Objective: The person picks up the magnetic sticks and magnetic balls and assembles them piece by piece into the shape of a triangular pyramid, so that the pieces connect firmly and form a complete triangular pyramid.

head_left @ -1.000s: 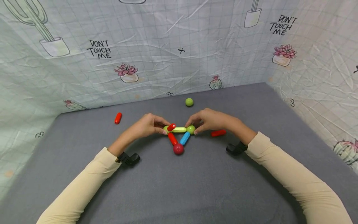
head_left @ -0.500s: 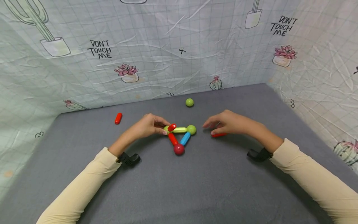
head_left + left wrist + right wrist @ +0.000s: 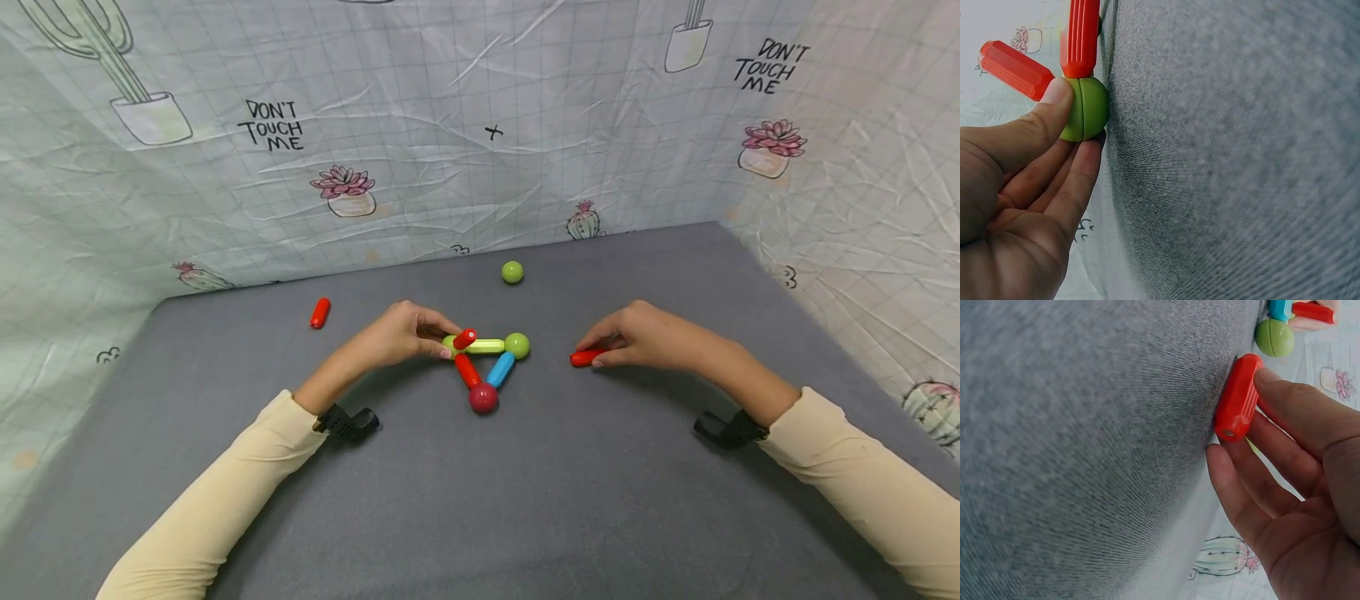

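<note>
My left hand [image 3: 401, 335] pinches the green ball [image 3: 1088, 109] at the left corner of a triangle of joined sticks and balls. A yellow stick [image 3: 491, 346] runs from it to a second green ball [image 3: 517, 346]. A red stick [image 3: 467, 371] and a blue stick [image 3: 501, 370] meet at a dark red ball [image 3: 483, 397] at the near corner. Another red stick [image 3: 465, 338] juts upward from the held ball. To the right, my right hand [image 3: 648, 335] pinches a loose red stick [image 3: 1239, 399] lying on the grey surface, thumb on one side and fingers behind.
A loose green ball [image 3: 512, 272] lies beyond the triangle. Another loose red stick [image 3: 320, 313] lies at the far left. A patterned cloth [image 3: 420, 125] hangs behind and beside the grey surface [image 3: 480, 500].
My right hand has left the triangle's right green ball, moved right and taken hold of the loose red stick. The left hand keeps its grip on the left ball.
</note>
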Action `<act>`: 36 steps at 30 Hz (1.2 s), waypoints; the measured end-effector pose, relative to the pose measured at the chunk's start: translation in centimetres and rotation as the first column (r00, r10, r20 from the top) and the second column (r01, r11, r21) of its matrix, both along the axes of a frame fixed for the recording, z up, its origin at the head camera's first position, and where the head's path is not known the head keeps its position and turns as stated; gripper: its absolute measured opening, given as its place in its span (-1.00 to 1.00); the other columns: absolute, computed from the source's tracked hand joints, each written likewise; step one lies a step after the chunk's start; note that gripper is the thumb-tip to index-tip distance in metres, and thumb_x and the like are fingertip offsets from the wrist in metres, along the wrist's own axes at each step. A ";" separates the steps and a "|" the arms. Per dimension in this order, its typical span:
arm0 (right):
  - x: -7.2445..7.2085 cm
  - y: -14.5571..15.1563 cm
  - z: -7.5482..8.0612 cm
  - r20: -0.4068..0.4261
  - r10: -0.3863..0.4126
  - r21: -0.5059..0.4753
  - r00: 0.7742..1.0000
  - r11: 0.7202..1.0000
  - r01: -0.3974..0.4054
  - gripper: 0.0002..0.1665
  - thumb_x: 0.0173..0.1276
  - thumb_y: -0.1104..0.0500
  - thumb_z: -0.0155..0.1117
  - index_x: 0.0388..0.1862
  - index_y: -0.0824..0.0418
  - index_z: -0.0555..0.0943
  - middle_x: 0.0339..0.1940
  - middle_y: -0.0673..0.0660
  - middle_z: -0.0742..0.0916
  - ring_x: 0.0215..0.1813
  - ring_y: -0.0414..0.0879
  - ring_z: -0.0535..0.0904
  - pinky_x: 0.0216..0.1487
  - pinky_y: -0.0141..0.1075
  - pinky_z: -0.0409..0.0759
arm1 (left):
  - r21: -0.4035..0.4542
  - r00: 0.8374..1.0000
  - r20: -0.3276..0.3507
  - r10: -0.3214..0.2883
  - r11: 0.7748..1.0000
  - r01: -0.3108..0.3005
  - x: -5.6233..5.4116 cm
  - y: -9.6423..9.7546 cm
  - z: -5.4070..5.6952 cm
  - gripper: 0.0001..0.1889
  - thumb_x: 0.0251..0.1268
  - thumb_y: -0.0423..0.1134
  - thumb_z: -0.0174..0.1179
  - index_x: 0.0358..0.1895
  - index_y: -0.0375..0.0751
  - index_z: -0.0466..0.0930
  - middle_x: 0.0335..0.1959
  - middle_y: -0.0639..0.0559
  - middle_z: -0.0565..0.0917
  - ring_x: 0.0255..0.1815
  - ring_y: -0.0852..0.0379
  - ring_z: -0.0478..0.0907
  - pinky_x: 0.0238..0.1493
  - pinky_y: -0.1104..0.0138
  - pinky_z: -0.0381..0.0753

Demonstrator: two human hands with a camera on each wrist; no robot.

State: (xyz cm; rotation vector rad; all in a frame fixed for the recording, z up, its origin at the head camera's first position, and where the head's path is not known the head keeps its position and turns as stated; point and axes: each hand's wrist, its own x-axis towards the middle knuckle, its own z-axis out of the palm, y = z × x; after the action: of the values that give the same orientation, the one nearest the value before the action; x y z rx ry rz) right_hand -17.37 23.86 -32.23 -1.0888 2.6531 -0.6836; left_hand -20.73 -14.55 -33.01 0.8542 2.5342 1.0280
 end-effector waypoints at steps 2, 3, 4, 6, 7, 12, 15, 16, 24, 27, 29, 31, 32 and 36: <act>0.0 0.0 -0.2 -0.015 -0.001 -0.002 1.000 1.000 0.001 -0.68 0.30 0.23 0.50 0.04 0.13 0.78 0.00 0.04 0.80 -0.03 -0.11 0.74 -0.07 -0.25 0.71 | 0.001 1.000 0.002 0.000 1.000 0.000 0.0 0.0 0.0 -0.66 0.19 -0.36 0.47 0.06 -0.29 0.75 -0.05 -0.10 0.79 -0.08 0.09 0.72 -0.03 0.29 0.70; 0.0 0.0 -0.2 -0.021 -0.003 -0.003 1.000 1.000 0.003 -0.68 0.29 0.23 0.50 0.03 0.13 0.78 -0.01 0.04 0.80 -0.03 -0.11 0.74 -0.07 -0.24 0.71 | 0.001 1.000 0.001 -0.001 1.000 0.001 0.0 0.1 0.0 -0.66 0.19 -0.36 0.47 0.06 -0.30 0.75 -0.05 -0.10 0.79 -0.08 0.09 0.72 -0.03 0.29 0.70; 0.0 0.0 -0.3 -0.028 -0.007 -0.001 1.000 1.000 0.007 -0.68 0.28 0.23 0.51 0.03 0.13 0.79 -0.02 0.03 0.80 -0.04 -0.11 0.74 -0.07 -0.23 0.71 | 0.001 1.000 0.000 -0.001 1.000 0.001 0.0 0.1 0.0 -0.66 0.19 -0.35 0.47 0.05 -0.29 0.75 -0.05 -0.10 0.79 -0.08 0.09 0.72 -0.03 0.29 0.70; -0.1 -0.1 -0.4 -0.044 -0.012 0.001 0.999 1.000 0.012 -0.69 0.26 0.23 0.52 0.01 0.13 0.79 -0.05 0.02 0.81 -0.06 -0.12 0.74 -0.08 -0.20 0.71 | 0.005 1.000 0.001 -0.001 1.000 0.001 -0.1 0.1 0.0 -0.66 0.19 -0.35 0.48 0.05 -0.29 0.76 -0.05 -0.09 0.79 -0.08 0.10 0.72 -0.04 0.31 0.70; -0.1 -0.2 -0.4 -0.050 -0.014 0.002 0.999 1.000 0.014 -0.70 0.26 0.24 0.52 0.00 0.13 0.79 -0.06 0.01 0.81 -0.07 -0.13 0.74 -0.09 -0.20 0.71 | 0.008 1.000 0.001 -0.002 1.000 0.002 -0.1 0.1 0.0 -0.66 0.18 -0.35 0.48 0.05 -0.29 0.76 -0.06 -0.09 0.79 -0.08 0.11 0.72 -0.05 0.32 0.69; -0.2 -0.4 -0.4 -0.073 -0.015 0.002 0.997 1.000 0.015 -0.73 0.27 0.23 0.52 -0.04 0.10 0.81 -0.12 -0.03 0.82 -0.13 -0.19 0.74 -0.14 -0.23 0.71 | 0.021 1.000 0.002 -0.008 1.000 0.008 -0.2 0.0 -0.2 -0.68 0.19 -0.37 0.47 0.03 -0.26 0.77 -0.09 -0.04 0.80 -0.11 0.17 0.72 -0.10 0.38 0.67; -0.2 -0.4 -0.4 -0.074 -0.015 -0.006 0.997 1.000 0.014 -0.74 0.27 0.23 0.52 -0.05 0.08 0.81 -0.14 -0.04 0.83 -0.13 -0.20 0.74 -0.14 -0.23 0.72 | 0.019 1.000 0.003 -0.006 1.000 0.006 -0.3 0.0 -0.3 -0.69 0.19 -0.37 0.47 0.03 -0.24 0.78 -0.11 -0.02 0.80 -0.12 0.19 0.71 -0.12 0.40 0.66; -0.2 -0.4 -0.4 -0.074 -0.015 -0.008 0.997 1.000 0.015 -0.73 0.26 0.23 0.53 -0.05 0.07 0.81 -0.14 -0.05 0.83 -0.12 -0.20 0.74 -0.14 -0.23 0.72 | 0.017 1.000 0.003 -0.006 1.000 0.006 -0.3 0.0 -0.2 -0.69 0.19 -0.37 0.47 0.03 -0.25 0.78 -0.10 -0.02 0.80 -0.12 0.18 0.71 -0.11 0.39 0.67; -0.3 -0.4 -0.5 -0.090 -0.010 -0.026 0.996 1.000 0.008 -0.74 0.24 0.23 0.54 -0.08 0.06 0.82 -0.17 -0.07 0.83 -0.17 -0.25 0.74 -0.20 -0.30 0.70 | 0.016 1.000 0.012 -0.005 1.000 0.005 -0.2 0.0 -0.2 -0.68 0.19 -0.36 0.47 0.04 -0.29 0.76 -0.07 -0.08 0.79 -0.08 0.10 0.73 -0.08 0.35 0.69; -0.3 -0.5 -0.4 -0.088 -0.013 -0.043 0.996 0.999 0.009 -0.75 0.25 0.22 0.54 -0.08 0.05 0.82 -0.19 -0.07 0.83 -0.17 -0.26 0.74 -0.22 -0.34 0.69 | 0.012 1.000 0.007 -0.002 1.000 0.001 -0.1 0.0 -0.2 -0.68 0.19 -0.36 0.47 0.03 -0.29 0.76 -0.08 -0.08 0.79 -0.08 0.09 0.73 -0.07 0.34 0.69; -0.2 -0.6 -0.3 -0.090 -0.012 -0.055 0.996 0.998 0.007 -0.75 0.25 0.21 0.54 -0.07 0.05 0.82 -0.19 -0.08 0.83 -0.17 -0.27 0.75 -0.23 -0.36 0.68 | 0.010 1.000 0.003 -0.001 1.000 0.001 -0.1 0.0 -0.2 -0.68 0.18 -0.36 0.47 0.03 -0.29 0.76 -0.08 -0.08 0.80 -0.08 0.10 0.73 -0.08 0.34 0.69; -0.2 -0.8 -0.3 -0.089 -0.015 -0.064 0.996 0.998 0.009 -0.74 0.24 0.20 0.55 -0.08 0.05 0.82 -0.19 -0.09 0.83 -0.17 -0.28 0.75 -0.22 -0.37 0.69 | 0.011 1.000 0.001 -0.001 1.000 0.001 -0.2 0.0 -0.2 -0.68 0.18 -0.37 0.47 0.03 -0.29 0.76 -0.08 -0.08 0.80 -0.09 0.11 0.73 -0.08 0.34 0.69; -0.2 -0.9 -0.2 -0.088 -0.013 -0.069 0.996 0.998 0.007 -0.75 0.24 0.20 0.55 -0.08 0.05 0.82 -0.19 -0.09 0.83 -0.17 -0.27 0.75 -0.22 -0.37 0.69 | 0.011 1.000 0.005 0.000 1.000 -0.001 -0.2 0.0 -0.2 -0.68 0.19 -0.37 0.47 0.03 -0.30 0.76 -0.08 -0.08 0.80 -0.08 0.11 0.73 -0.08 0.34 0.69; -0.3 -1.3 0.0 -0.070 -0.022 -0.080 0.997 0.997 0.016 -0.74 0.25 0.21 0.54 -0.06 0.08 0.82 -0.18 -0.07 0.83 -0.16 -0.26 0.76 -0.22 -0.38 0.70 | 0.002 1.000 0.013 0.007 1.000 -0.007 -0.1 0.2 -0.1 -0.68 0.19 -0.39 0.46 0.03 -0.30 0.76 -0.09 -0.09 0.80 -0.09 0.12 0.73 -0.09 0.36 0.68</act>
State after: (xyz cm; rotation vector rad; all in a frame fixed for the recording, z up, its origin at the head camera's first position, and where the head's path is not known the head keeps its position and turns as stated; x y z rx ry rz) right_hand -17.69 22.52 -32.24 -1.1295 2.7201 -0.7751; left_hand -20.82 -14.37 -33.11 0.8375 2.5279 1.0352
